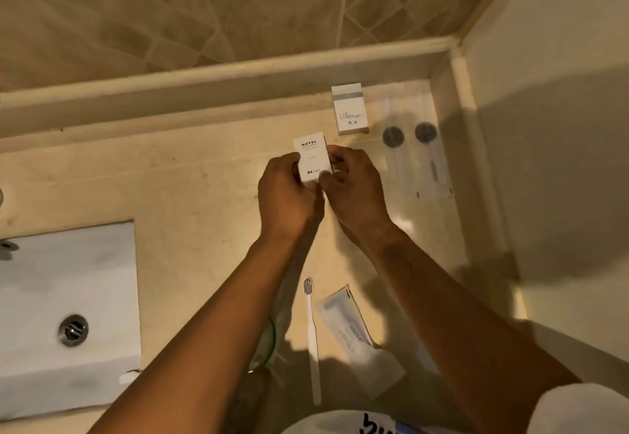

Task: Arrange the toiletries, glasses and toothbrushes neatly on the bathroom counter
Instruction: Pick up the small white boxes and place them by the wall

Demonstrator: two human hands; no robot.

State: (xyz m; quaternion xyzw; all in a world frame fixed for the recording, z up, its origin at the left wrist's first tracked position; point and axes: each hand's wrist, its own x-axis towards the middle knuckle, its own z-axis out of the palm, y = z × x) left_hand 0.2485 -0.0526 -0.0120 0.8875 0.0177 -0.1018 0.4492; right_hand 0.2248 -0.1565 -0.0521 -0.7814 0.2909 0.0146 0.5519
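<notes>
A white hotel soap box point(312, 160) is gripped by both hands, left point(286, 191) and right point(354, 188); behind them another box point(350, 110) is already placed, while the toothbrush point(312, 335) near the forearms remains unsorted.

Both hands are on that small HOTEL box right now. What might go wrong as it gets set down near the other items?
1. The HOTEL box, pinched by left hand and right hand, may knock the upright white box standing just behind.
2. The clear sleeves beside them look easy to nudge.
3. The forearms hang over the toothbrush and sachet; withdrawing could sweep them.
</notes>
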